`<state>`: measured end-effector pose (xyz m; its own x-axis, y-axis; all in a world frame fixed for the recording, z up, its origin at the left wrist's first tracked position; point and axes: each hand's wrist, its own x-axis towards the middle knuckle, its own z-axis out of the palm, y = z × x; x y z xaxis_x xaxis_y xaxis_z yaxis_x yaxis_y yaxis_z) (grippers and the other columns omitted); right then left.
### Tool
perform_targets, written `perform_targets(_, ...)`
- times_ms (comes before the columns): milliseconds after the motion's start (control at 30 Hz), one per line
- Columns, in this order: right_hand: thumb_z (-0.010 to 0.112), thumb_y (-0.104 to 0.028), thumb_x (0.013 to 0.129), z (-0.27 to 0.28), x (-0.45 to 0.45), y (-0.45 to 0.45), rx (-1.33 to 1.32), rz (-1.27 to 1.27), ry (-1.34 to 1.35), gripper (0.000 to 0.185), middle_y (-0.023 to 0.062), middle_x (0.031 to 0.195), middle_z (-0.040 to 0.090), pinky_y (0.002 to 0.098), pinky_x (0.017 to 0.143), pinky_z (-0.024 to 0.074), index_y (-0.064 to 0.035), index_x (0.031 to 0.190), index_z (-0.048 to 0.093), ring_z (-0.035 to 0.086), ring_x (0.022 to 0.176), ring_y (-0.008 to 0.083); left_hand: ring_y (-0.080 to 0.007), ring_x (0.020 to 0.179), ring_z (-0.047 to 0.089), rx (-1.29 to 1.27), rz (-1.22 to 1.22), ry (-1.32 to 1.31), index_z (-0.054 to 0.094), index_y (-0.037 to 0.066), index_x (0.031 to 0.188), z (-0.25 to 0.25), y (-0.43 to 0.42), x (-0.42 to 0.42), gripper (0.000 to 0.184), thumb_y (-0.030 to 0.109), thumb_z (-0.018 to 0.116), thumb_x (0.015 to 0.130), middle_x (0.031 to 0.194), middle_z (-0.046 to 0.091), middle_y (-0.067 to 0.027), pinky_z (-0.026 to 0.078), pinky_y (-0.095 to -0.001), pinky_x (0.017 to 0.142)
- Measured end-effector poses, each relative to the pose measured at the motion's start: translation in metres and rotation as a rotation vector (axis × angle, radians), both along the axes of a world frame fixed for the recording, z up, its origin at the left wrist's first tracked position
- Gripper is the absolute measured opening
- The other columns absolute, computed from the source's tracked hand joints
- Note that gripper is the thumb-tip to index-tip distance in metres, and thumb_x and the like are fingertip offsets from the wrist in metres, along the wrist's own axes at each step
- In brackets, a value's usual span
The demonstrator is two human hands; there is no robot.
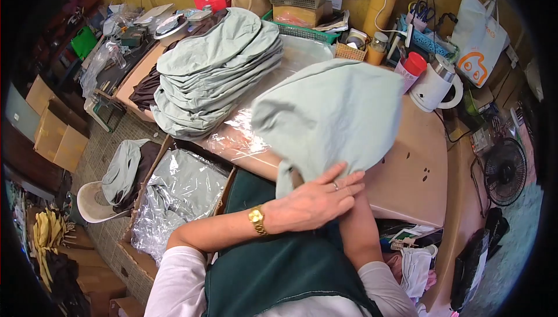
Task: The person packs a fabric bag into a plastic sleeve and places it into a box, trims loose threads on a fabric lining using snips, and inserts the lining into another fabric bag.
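Note:
A pale grey-green cloth piece (334,113), shaped like a rounded cover, is draped up over the table edge in front of me. My left hand (317,200), with a ring and a gold watch at its wrist, lies across the cloth's lower edge and my right wrist. Its fingers are stretched out and close together. My right forearm reaches up under the cloth, which hides that hand and its fingers. Left of the cloth stands a tall stack of similar folded pale cloth pieces (215,67), with dark cloth along its left side.
Clear plastic sheeting (244,131) covers part of the table (401,189). A box (131,235) of plastic-wrapped cloth is at lower left, beside a white tub (93,203). At right stand a red cup (414,64), a white kettle (433,84) and a black fan (504,171).

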<state>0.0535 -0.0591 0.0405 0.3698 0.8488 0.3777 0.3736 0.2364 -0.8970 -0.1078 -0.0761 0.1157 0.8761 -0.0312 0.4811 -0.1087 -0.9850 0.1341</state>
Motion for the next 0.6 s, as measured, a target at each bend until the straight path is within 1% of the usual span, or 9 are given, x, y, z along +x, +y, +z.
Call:
perform_targets(67, 0.063, -0.023, 0.086, 0.000, 0.010, 0.009, 0.075, -0.147, -0.152, 0.041, 0.0182, 0.117, 0.064, 0.0411, 0.099, 0.0414, -0.0003, 0.120, 0.061, 0.057, 0.114, 0.0342, -0.0335, 0.129, 0.047, 0.007, 0.187, -0.021, 0.055, 0.001, 0.099, 0.012, 0.003, -0.015, 0.019, 0.010, 0.056, 0.082, 0.132, 0.053, -0.0187, 0.035, -0.0474, 0.107)
perform_targets(100, 0.063, -0.023, 0.086, -0.001, 0.013, 0.011, 0.105, -0.207, -0.207, 0.041, 0.0181, 0.117, 0.064, 0.0414, 0.100, 0.0409, -0.0005, 0.120, 0.061, 0.056, 0.115, 0.0344, -0.0338, 0.118, 0.053, -0.184, 0.276, -0.299, 0.054, 0.002, 0.099, -0.010, 0.001, -0.015, 0.019, 0.006, 0.058, 0.081, 0.124, 0.055, -0.0198, 0.042, -0.0454, 0.097)
perform_targets(133, 0.063, -0.024, 0.086, -0.001, 0.017, 0.016, 0.136, -0.266, -0.258, 0.042, 0.0180, 0.118, 0.064, 0.0418, 0.101, 0.0404, -0.0007, 0.121, 0.061, 0.056, 0.116, 0.0345, -0.0338, 0.118, 0.053, -0.184, 0.276, -0.299, 0.054, 0.002, 0.099, -0.020, -0.006, -0.017, 0.019, 0.006, 0.058, 0.081, 0.124, 0.055, -0.0198, 0.042, -0.0454, 0.097)
perform_targets(200, 0.063, -0.025, 0.086, -0.006, 0.016, 0.021, 0.196, -0.358, -0.329, 0.042, 0.0178, 0.119, 0.063, 0.0424, 0.102, 0.0393, -0.0012, 0.121, 0.061, 0.055, 0.117, 0.0347, -0.0346, 0.096, 0.060, -0.552, 0.114, -0.081, 0.058, 0.003, 0.105, -0.035, -0.014, -0.021, 0.028, -0.001, 0.062, 0.077, 0.115, 0.058, -0.0183, 0.051, -0.0421, 0.080)
perform_targets(267, 0.063, -0.026, 0.086, -0.010, 0.019, 0.027, 0.244, -0.447, -0.403, 0.043, 0.0176, 0.120, 0.063, 0.0430, 0.103, 0.0382, -0.0016, 0.122, 0.061, 0.054, 0.119, 0.0350, -0.0382, 0.094, 0.058, -0.598, 0.076, 0.004, 0.057, 0.001, 0.109, -0.053, -0.005, -0.006, 0.031, -0.001, 0.058, 0.078, 0.110, 0.059, -0.0194, 0.048, -0.0419, 0.083)
perform_targets(333, 0.063, -0.027, 0.086, -0.013, 0.029, 0.034, 0.285, -0.521, -0.470, 0.044, 0.0174, 0.121, 0.062, 0.0436, 0.105, 0.0372, -0.0020, 0.122, 0.061, 0.053, 0.120, 0.0352, -0.0403, 0.097, 0.057, -0.551, 0.292, -0.366, 0.057, 0.001, 0.113, -0.064, 0.022, 0.007, 0.036, 0.001, 0.058, 0.077, 0.111, 0.060, -0.0208, 0.046, -0.0453, 0.087)
perform_targets(467, 0.063, -0.030, 0.086, -0.020, 0.062, 0.031, 0.304, -0.591, -0.625, 0.046, 0.0170, 0.124, 0.061, 0.0448, 0.108, 0.0350, -0.0029, 0.124, 0.061, 0.051, 0.123, 0.0357, -0.0442, 0.106, 0.051, -0.140, 0.682, -0.449, 0.051, -0.001, 0.122, -0.041, 0.073, -0.007, 0.050, 0.010, 0.061, 0.075, 0.107, 0.059, -0.0264, 0.038, -0.0538, 0.093)
perform_targets(567, 0.063, -0.031, 0.087, -0.015, 0.085, 0.011, 0.242, -0.534, -0.751, 0.047, 0.0166, 0.125, 0.061, 0.0458, 0.110, 0.0334, -0.0036, 0.124, 0.060, 0.049, 0.125, 0.0361, -0.0452, 0.097, 0.056, -0.001, 0.838, -0.455, 0.050, -0.002, 0.120, -0.019, 0.079, -0.017, 0.048, 0.016, 0.063, 0.078, 0.102, 0.060, -0.0263, 0.044, -0.0522, 0.085)
perform_targets(600, 0.063, -0.032, 0.086, 0.004, 0.080, 0.003, 0.127, -0.512, -0.792, 0.048, 0.0172, 0.125, 0.061, 0.0458, 0.109, 0.0341, -0.0035, 0.124, 0.061, 0.050, 0.124, 0.0369, -0.0452, 0.097, 0.056, -0.006, 0.841, -0.452, 0.050, -0.002, 0.120, -0.021, 0.076, -0.016, 0.048, 0.016, 0.063, 0.078, 0.102, 0.060, -0.0263, 0.044, -0.0522, 0.085)
